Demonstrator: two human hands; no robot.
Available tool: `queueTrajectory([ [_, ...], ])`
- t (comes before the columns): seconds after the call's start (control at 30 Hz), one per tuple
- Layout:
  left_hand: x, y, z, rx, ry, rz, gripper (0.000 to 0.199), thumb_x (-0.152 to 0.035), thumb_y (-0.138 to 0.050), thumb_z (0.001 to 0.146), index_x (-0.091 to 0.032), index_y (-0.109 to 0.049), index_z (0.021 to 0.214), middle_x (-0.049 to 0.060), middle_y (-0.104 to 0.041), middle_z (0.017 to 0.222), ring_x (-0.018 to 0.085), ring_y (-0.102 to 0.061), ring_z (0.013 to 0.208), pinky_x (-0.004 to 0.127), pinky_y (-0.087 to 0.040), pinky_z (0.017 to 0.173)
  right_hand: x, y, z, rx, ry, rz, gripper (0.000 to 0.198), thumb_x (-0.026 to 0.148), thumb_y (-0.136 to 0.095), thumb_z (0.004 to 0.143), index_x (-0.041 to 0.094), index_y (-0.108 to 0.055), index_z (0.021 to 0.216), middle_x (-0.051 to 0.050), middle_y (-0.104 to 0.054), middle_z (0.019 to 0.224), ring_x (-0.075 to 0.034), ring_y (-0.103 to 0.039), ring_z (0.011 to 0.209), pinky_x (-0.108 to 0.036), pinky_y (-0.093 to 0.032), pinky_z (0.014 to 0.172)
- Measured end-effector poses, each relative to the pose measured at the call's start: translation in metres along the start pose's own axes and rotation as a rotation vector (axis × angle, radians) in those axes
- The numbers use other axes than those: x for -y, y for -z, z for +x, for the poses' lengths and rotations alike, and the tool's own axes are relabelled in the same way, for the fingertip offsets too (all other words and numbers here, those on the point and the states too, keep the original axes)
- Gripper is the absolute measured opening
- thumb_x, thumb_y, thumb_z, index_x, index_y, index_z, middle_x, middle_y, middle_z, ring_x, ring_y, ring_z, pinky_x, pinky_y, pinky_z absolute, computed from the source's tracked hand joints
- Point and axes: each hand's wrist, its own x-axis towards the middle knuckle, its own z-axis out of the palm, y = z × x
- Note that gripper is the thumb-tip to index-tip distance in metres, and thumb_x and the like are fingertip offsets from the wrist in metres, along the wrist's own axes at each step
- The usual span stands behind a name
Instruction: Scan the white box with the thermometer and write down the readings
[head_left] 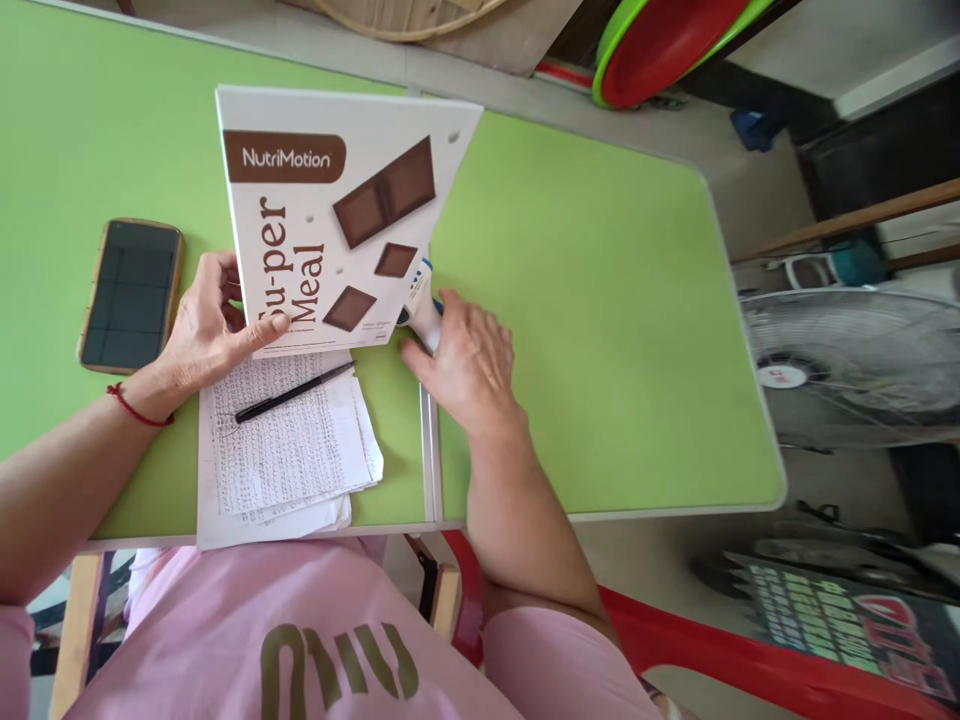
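Observation:
A white NutriMotion "Su-per Meal" box (300, 215) with chocolate-bar pictures stands tilted over the table. My left hand (202, 335) holds its lower left edge, thumb across the front and fingers behind. My right hand (476, 360) is closed around a white-and-blue handheld object (426, 318) beside the box's lower right corner. Part of that object is hidden behind the box and under my fingers, so its kind is unclear. Below the box lie handwritten sheets (292, 460), with a black pen (292, 392) across them.
A phone (131, 295) in a tan case lies left of my left hand on the green table (600, 330). A metal seam (430, 450) crosses the tabletop. Beyond the right edge stands a fan (847, 360). A red chair (712, 650) is at lower right.

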Motion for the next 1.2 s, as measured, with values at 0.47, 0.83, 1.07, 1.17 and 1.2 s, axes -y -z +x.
queueTrajectory([
  [0.47,-0.003,0.003,0.003,-0.032,-0.047,0.029,0.086,-0.071,-0.08,0.064,-0.018,-0.049,0.124,0.015,-0.06,0.121,0.039,-0.059,0.114,0.058,-0.052,0.095,0.006,0.009,0.01,-0.249,-0.09,0.588,0.041,0.044,-0.059,0.081,0.02,-0.055,0.114,-0.009,-0.062,0.097,-0.022,-0.061,0.081,-0.041,-0.054,0.07],
  [0.83,0.001,-0.002,0.0,-0.001,-0.027,-0.041,0.082,-0.073,-0.074,0.07,-0.018,-0.048,0.126,0.015,-0.058,0.119,0.038,-0.057,0.116,0.056,-0.049,0.1,0.054,0.029,-0.02,0.0,-0.082,1.394,0.036,0.052,-0.059,0.069,0.023,-0.058,0.09,0.0,-0.052,0.066,-0.014,-0.049,0.054,-0.032,-0.044,0.048],
  [1.07,0.003,-0.002,-0.001,-0.01,-0.05,-0.016,0.08,-0.071,-0.074,0.072,-0.019,-0.047,0.126,0.015,-0.059,0.12,0.038,-0.057,0.114,0.057,-0.051,0.096,0.053,0.028,-0.026,0.097,-0.026,1.438,0.028,0.044,-0.072,0.067,0.021,-0.059,0.075,0.0,-0.057,0.069,-0.012,-0.052,0.055,-0.029,-0.044,0.047],
  [1.17,0.002,-0.001,-0.001,0.002,-0.063,-0.004,0.079,-0.07,-0.073,0.075,-0.018,-0.046,0.128,0.016,-0.058,0.123,0.038,-0.057,0.115,0.058,-0.051,0.095,0.052,0.025,-0.031,0.201,-0.048,1.428,0.025,0.038,-0.075,0.068,0.02,-0.059,0.074,0.001,-0.057,0.067,-0.013,-0.054,0.06,-0.029,-0.045,0.052],
  [1.2,0.001,-0.001,-0.001,0.006,-0.068,-0.002,0.079,-0.069,-0.073,0.075,-0.018,-0.046,0.129,0.016,-0.058,0.124,0.038,-0.056,0.115,0.058,-0.05,0.095,0.053,0.025,-0.033,0.239,-0.046,1.415,0.024,0.038,-0.075,0.068,0.02,-0.06,0.074,0.001,-0.057,0.067,-0.013,-0.055,0.061,-0.029,-0.046,0.053],
])
